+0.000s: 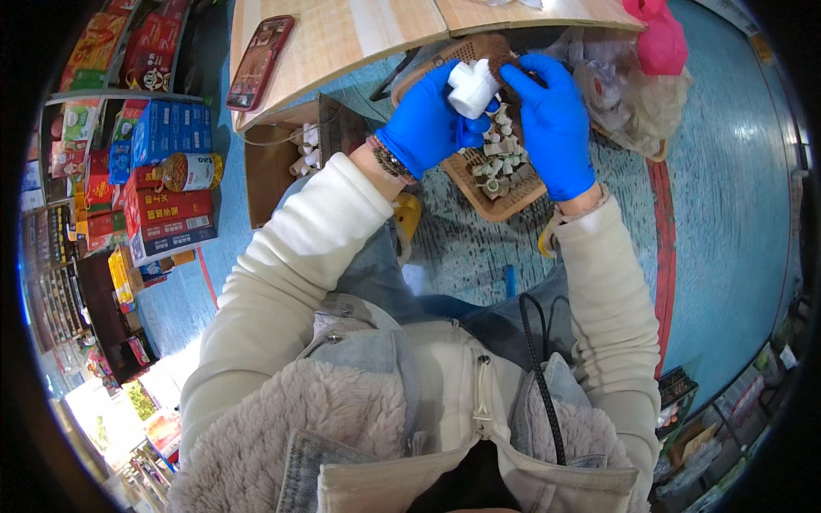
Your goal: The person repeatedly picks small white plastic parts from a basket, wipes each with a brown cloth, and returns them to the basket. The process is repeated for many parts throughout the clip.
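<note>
Above an orange-brown plastic basket, my left hand in a blue glove grips a white plastic pipe fitting with several short branches. My right hand, also gloved in blue, pinches a reddish-brown scouring pad against the fitting's upper right side. Part of the pad is hidden behind my right fingers. White and greenish pipe fittings lie in the basket below both hands.
A wooden table with a phone stands ahead. A cardboard box of white fittings sits at the left, near stocked shelves. Plastic bags and a pink bag are at the right.
</note>
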### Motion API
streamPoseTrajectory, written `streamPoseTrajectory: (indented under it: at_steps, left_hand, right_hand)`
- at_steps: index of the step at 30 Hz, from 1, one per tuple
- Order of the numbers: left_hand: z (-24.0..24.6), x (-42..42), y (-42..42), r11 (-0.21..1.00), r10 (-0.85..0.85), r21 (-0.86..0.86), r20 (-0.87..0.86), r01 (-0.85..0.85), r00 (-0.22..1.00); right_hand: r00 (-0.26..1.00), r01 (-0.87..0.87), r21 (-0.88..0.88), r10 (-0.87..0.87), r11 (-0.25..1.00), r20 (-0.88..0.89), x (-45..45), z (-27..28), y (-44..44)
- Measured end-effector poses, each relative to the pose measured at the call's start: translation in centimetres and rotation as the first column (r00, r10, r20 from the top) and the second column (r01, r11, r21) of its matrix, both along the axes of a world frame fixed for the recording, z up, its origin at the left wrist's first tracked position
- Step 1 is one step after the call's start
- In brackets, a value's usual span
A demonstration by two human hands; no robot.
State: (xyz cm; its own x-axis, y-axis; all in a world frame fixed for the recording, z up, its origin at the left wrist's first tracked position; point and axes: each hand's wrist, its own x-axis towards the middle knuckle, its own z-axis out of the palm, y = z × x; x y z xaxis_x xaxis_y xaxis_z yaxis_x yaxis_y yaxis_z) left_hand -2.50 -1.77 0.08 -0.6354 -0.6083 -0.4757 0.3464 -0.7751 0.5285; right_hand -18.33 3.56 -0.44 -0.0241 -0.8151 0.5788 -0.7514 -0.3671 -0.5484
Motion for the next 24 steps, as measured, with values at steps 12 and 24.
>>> streamPoseTrajectory:
  at_steps: [12, 24]
  left_hand:
    - [-0.3, 0.0, 0.7, 0.998, -0.013, 0.062, -0.126, 0.021, 0.992]
    - [-0.4, 0.1, 0.6, 0.987, 0.152, 0.068, -0.081, -0.147, 0.985]
  right_hand:
    - [0.964, -0.009, 0.145, -0.030, 0.989, 0.265, 2.5, 0.2, 1.1]
    - [0.982, -0.189, 0.147, 0.190, 0.971, 0.010, 2.8, 1.1, 1.1]
